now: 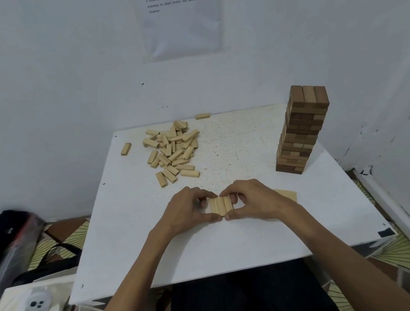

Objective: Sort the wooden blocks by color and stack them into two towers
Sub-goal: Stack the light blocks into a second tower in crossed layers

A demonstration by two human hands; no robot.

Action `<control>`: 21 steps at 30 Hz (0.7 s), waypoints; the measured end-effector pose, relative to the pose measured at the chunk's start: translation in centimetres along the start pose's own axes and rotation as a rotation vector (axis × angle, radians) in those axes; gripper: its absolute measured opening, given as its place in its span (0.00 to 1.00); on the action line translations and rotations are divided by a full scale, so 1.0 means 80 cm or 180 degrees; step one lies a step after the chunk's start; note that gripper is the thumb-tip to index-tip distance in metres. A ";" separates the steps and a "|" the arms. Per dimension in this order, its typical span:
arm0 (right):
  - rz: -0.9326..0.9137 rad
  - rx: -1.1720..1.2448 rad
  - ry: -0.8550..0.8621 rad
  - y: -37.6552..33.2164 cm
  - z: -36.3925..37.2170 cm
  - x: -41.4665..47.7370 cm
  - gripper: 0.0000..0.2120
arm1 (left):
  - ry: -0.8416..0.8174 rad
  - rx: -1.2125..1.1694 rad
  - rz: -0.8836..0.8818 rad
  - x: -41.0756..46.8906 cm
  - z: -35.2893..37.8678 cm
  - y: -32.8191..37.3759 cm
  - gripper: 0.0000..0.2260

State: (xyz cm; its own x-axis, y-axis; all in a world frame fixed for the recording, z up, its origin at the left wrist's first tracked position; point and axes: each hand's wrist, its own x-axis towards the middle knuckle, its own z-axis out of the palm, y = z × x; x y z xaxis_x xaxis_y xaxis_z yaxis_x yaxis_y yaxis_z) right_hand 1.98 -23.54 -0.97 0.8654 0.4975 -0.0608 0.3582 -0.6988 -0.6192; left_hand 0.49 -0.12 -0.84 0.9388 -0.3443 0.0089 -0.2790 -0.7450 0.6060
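— Any room to reach across the bench?
— Down the middle, between the pile and the tower. The near edge is bare too. The wall shuts the back.

The pile of blocks and the row of blocks are pale cream, the tower is dark brown with some tan pieces, the table is white with brown specks, and the floor mat has a brown-and-cream fan pattern.

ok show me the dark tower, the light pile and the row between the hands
dark tower (300,131): head view, middle of its front face
light pile (171,149): head view, heap centre
row of blocks (221,205): head view, middle block
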 end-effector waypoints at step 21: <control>0.0249 -0.0387 0.0610 0.058 -0.071 -0.093 0.25 | -0.0120 0.0337 0.1015 0.077 0.058 0.089 0.24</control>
State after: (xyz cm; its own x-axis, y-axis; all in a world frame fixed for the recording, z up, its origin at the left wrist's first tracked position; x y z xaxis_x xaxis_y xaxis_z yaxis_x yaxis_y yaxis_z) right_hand -0.78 -33.38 1.05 0.9387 0.3408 0.0521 0.3170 -0.7938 -0.5190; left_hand 3.30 -10.23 -0.16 0.7932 -0.5891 0.1540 -0.5788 -0.6508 0.4914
